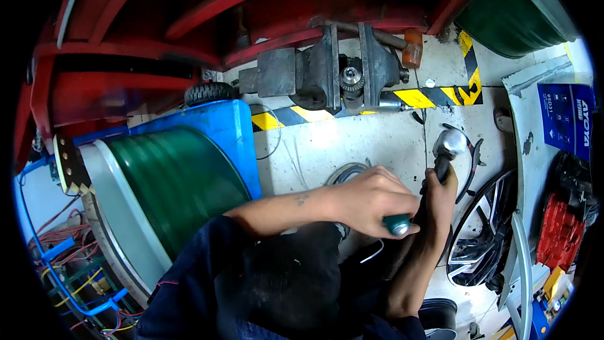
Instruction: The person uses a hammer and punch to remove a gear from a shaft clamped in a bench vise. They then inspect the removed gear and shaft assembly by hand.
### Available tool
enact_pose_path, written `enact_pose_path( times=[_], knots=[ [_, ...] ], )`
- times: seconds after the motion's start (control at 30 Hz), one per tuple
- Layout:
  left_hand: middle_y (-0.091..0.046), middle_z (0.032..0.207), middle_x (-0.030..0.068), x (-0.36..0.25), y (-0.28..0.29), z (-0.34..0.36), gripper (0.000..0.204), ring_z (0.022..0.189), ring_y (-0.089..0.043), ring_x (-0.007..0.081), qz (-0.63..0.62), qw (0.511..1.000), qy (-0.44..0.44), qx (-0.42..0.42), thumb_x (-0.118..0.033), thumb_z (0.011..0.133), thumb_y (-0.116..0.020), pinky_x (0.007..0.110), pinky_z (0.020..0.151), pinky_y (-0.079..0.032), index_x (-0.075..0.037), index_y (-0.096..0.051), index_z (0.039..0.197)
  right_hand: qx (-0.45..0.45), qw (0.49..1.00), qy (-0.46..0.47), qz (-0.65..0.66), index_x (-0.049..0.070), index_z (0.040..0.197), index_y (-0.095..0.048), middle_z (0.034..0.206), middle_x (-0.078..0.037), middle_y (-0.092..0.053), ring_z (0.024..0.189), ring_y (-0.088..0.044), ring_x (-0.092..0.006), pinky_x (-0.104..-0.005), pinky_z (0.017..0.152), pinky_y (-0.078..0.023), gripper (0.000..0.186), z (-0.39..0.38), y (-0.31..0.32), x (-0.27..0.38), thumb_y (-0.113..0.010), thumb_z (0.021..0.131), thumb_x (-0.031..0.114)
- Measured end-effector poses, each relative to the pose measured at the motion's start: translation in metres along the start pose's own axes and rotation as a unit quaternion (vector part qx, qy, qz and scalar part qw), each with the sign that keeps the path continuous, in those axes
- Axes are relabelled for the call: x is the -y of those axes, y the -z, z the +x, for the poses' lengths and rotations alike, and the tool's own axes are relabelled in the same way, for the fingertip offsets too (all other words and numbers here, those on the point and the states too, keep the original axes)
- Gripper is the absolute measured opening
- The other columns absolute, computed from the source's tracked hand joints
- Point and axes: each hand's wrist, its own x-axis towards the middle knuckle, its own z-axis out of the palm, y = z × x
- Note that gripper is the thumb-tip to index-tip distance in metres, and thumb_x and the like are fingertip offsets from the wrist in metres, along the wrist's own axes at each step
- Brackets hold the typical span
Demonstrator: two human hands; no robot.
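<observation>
My left hand (377,198) is closed around a small dark green piece with a silver end (397,224), whose kind I cannot make out. Close beside it on the right, my right hand (442,196) grips the dark handle of a tool with a rounded silver head (451,143). That head points away from me, over the pale tiled floor. Farther off, a grey metal bench vise (316,69) stands with a geared drill chuck (351,77) between its jaws. The lower part of my right hand's tool is hidden.
Green drums stand at left (182,182) and far right (506,16). A hammer with an orange handle end (412,49) lies behind the vise. Yellow-black tape (415,97) crosses the floor. At right are a black spoked wheel cover (479,239) and a blue box (566,116).
</observation>
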Motion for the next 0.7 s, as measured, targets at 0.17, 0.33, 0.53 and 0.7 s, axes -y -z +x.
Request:
enact_pose_path(
  times=[0.17, 0.33, 0.53, 0.7],
  knots=[
    [-0.058, 0.098, 0.0196, 0.054, -0.045, -0.029, 0.041, 0.092, -0.060, 0.0334, 0.159, 0.961, 0.216, 0.066, -0.013, 0.079, -0.064, 0.040, 0.081, -0.049, 0.006, -0.052, 0.113, -0.035, 0.980, 0.047, -0.192, -0.006, 0.123, -0.053, 0.102, -0.026, -0.066, 0.094, -0.066, -0.0382, -0.0408, 0.082, -0.050, 0.048, 0.038, -0.002, -0.044, -0.069, 0.079, 0.007],
    [-0.054, 0.105, 0.0193, 0.096, -0.048, -0.043, 0.048, 0.103, -0.057, 0.0369, 0.183, 0.922, 0.293, 0.174, 0.002, 0.078, -0.055, 0.042, 0.087, -0.049, 0.004, -0.049, 0.126, -0.068, 0.971, 0.014, -0.230, -0.004, 0.129, -0.051, 0.110, -0.029, -0.064, 0.106, -0.063, -0.0416, -0.0433, 0.090, -0.048, 0.053, 0.058, 0.003, -0.042, -0.066, 0.080, 0.007],
    [-0.052, 0.106, 0.0181, 0.101, -0.048, -0.027, 0.052, 0.090, -0.062, 0.0387, 0.090, 0.905, 0.354, 0.220, -0.009, 0.080, -0.065, 0.045, 0.077, -0.052, -0.005, -0.047, 0.129, -0.087, 0.973, 0.042, -0.209, -0.002, 0.133, -0.049, 0.112, -0.029, -0.064, 0.107, -0.063, -0.0406, -0.0427, 0.089, -0.049, 0.053, 0.081, 0.011, -0.040, -0.067, 0.084, 0.011],
    [-0.054, 0.098, 0.0135, 0.082, -0.026, -0.009, 0.048, 0.080, -0.063, 0.0361, 0.098, 0.911, 0.300, 0.265, -0.021, 0.080, -0.070, 0.044, 0.069, -0.052, -0.006, -0.051, 0.121, -0.086, 0.968, 0.060, -0.227, -0.006, 0.131, -0.049, 0.114, -0.030, -0.061, 0.106, -0.062, -0.0416, -0.0427, 0.091, -0.048, 0.056, 0.081, 0.005, -0.039, -0.069, 0.085, 0.021]
  ],
)
